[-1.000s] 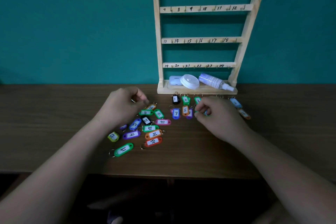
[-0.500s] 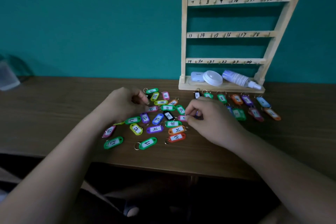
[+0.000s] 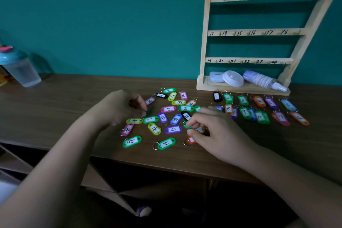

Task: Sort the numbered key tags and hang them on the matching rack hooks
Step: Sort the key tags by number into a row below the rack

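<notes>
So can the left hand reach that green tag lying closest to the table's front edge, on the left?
Probably yes. The green tag lies uncovered on the table, just nearer the person than the left hand. Only a flat pink tag lies between them.

Glossy plastic key tags (image 3: 165, 143) with metal rings (image 3: 156, 146); pale unpainted wood rack (image 3: 205, 42); matt wood-grain table (image 3: 74, 98).

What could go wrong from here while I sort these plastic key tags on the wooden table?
Your right hand, pinching an orange plastic tag, works right beside the sorted rows of coloured tags; a sweep could scramble them. A green plastic tag near the front edge of the brown wooden table might get knocked off.
</notes>
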Action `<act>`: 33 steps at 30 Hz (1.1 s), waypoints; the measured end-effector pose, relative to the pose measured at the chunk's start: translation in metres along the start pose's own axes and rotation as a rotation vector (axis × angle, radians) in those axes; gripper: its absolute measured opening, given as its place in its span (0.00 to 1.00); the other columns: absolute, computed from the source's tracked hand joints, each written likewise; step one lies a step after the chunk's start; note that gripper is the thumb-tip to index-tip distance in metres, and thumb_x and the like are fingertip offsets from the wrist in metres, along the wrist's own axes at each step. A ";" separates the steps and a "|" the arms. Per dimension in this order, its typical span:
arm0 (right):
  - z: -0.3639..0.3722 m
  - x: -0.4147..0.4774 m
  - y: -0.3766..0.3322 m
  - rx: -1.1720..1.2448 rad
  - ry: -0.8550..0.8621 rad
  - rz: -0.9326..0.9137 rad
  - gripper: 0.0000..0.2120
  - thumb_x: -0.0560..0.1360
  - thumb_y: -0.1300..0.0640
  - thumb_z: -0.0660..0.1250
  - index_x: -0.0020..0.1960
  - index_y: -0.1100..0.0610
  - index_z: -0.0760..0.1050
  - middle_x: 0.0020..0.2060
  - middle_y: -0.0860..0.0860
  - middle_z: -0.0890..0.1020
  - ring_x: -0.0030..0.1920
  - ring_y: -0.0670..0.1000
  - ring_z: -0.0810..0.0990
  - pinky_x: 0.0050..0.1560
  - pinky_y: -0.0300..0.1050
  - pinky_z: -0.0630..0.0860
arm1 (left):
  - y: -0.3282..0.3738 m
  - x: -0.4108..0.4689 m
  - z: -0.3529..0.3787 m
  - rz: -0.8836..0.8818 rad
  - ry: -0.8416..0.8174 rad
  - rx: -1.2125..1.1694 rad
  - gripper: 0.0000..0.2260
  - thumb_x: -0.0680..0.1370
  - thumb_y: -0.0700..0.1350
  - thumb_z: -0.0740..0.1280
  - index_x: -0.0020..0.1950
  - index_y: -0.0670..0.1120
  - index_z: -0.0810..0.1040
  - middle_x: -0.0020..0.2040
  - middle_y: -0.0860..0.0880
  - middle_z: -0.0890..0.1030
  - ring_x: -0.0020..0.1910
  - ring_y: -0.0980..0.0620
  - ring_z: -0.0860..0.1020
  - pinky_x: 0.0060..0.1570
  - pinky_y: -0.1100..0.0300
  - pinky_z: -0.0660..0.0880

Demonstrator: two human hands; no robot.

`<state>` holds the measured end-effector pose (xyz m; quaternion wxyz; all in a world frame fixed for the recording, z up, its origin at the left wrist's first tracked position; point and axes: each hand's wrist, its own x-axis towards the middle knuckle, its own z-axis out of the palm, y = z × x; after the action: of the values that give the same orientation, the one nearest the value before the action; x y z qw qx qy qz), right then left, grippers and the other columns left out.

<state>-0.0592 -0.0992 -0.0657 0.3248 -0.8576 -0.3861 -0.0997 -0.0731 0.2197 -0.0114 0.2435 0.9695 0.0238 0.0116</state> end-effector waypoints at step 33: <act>0.011 0.011 -0.010 -0.078 -0.016 -0.031 0.02 0.80 0.49 0.71 0.52 0.45 0.83 0.48 0.39 0.77 0.53 0.42 0.71 0.59 0.52 0.70 | 0.016 0.016 0.043 0.269 -0.046 0.073 0.08 0.76 0.50 0.78 0.53 0.58 0.84 0.52 0.58 0.77 0.53 0.60 0.78 0.56 0.64 0.72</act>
<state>-0.0595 -0.0806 -0.0649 0.2866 -0.8644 -0.3976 -0.1127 -0.0551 0.1860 -0.0419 0.2050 0.9721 -0.1116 0.0208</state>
